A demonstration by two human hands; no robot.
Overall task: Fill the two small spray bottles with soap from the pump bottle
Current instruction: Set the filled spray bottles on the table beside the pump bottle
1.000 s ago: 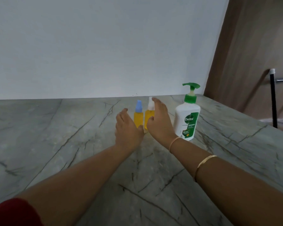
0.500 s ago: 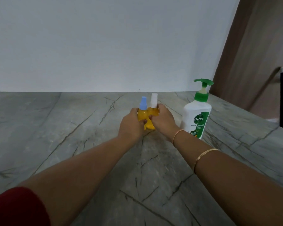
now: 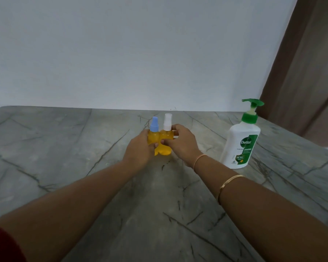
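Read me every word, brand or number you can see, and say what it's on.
"Dettol": green label of the white pump bottle.
"ORIGINAL": below it, same label, slightly blurred.
"99.99%": badge lower down, barely legible.
Remaining small print there: too small to read.
No text visible on the blue-capped spray bottle or the white-capped spray bottle.

Your lighting's soft and a bit dim, only faint shadows on the counter (image 3: 68,152). The wide lens bends your edges, the wall (image 3: 140,53) darkens toward the corners, everything's slightly soft.
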